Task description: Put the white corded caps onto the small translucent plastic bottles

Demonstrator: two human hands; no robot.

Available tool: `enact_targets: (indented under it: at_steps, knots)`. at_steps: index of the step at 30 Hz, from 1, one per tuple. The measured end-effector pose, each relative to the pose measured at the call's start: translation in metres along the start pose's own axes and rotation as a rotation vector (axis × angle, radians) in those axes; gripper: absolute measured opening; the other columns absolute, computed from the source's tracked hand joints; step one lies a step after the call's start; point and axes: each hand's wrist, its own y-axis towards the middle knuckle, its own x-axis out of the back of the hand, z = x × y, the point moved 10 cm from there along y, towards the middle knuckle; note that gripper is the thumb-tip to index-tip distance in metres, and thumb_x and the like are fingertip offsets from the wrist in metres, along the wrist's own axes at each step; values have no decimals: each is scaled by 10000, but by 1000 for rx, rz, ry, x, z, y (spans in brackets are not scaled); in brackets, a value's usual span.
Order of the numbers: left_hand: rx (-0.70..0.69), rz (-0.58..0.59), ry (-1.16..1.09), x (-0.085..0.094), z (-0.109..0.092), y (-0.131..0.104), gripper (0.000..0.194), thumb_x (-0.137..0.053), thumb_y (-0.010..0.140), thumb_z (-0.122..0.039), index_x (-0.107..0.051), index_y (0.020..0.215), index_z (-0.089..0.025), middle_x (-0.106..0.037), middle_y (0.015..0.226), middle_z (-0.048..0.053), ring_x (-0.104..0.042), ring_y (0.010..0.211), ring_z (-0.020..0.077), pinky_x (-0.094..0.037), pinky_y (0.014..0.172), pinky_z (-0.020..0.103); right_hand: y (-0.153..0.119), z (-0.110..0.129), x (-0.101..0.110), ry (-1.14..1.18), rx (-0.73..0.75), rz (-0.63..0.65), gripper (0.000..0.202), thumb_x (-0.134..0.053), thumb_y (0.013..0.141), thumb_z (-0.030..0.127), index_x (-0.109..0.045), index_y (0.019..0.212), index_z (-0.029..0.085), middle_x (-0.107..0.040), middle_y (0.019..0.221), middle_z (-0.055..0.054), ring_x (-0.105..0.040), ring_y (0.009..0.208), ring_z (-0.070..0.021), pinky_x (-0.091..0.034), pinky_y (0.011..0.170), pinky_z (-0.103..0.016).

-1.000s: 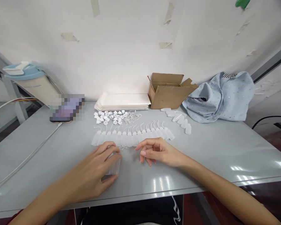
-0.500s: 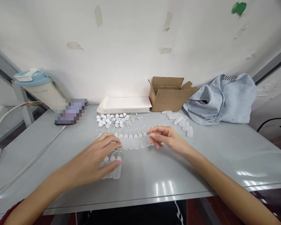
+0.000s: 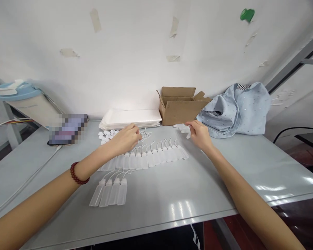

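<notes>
Shifted nearer the cardboard box (image 3: 184, 113), past translucent, thin-tubed bottles (image 3: 132, 161), with left hand (image 3: 127, 139) and right hand (image 3: 200, 134); cannot tell whether gripping.

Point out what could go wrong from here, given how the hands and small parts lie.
The left hand is over the small-parts area beside the white caps, so it might scatter some.

Its wrist hangs above the left end of the long bottle row; a low sweep could catch the thin tubes there.

The right hand is at the loose translucent pieces, which lie close together, so neighbours could be nudged.
</notes>
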Motion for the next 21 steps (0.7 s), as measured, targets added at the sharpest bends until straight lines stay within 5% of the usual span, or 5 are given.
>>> enact_targets:
  at_steps: [7, 14, 21]
  knots:
    - [88, -53, -91, 10, 7, -8, 160, -534, 827, -174, -690, 790, -162, -638, 894, 101, -522, 933, 265, -449, 724, 362, -3, -1, -29, -147, 40, 154, 422, -318, 806, 19, -623, 1077, 125, -638, 1156, -138, -548, 1046, -296, -379, 793, -405]
    - [455, -486, -451, 43, 41, -57, 128, -620, 794, -311, -678, 751, -205, -693, 849, 38, -590, 805, 189, -438, 611, 280, -7, -2, -38, -223, 50, 225, 399, -328, 867, 90, -577, 1170, 170, -600, 1235, -142, -544, 1087, -289, -350, 838, -448]
    - [580, -562, -552, 45, 45, -85, 107, -649, 756, -303, -682, 725, -207, -702, 855, 26, -599, 753, 162, -449, 600, 266, -4, 4, -44, -273, 101, 218, 395, -300, 917, 156, -541, 1228, 191, -587, 1260, -137, -500, 1162, -295, -345, 870, -493]
